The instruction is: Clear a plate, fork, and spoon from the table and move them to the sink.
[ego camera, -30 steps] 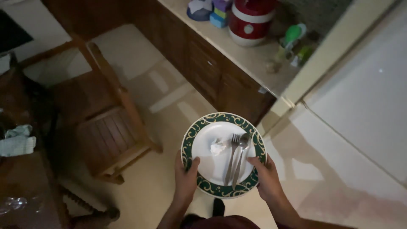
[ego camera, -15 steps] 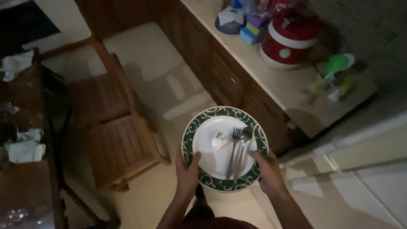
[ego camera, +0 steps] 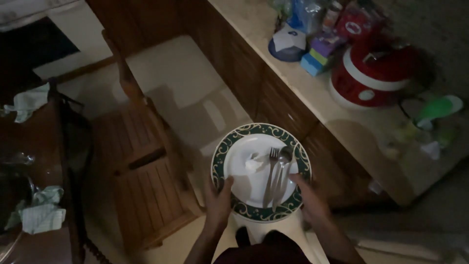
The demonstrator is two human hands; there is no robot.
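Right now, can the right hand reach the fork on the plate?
Probably yes. The right hand grips the plate at its rim, and the fork lies uncovered just beside its thumb, next to the spoon. But it would have to let go first.

Dim light falls on a pale tiled floor (ego camera: 190, 98). Left of the dark wooden cabinets (ego camera: 254, 93) stands a slatted wooden chair (ego camera: 146, 181); above them runs a beige countertop (ego camera: 342, 127) (cluttered, with a red-and-white cooker (ego camera: 376, 78) near its far end).
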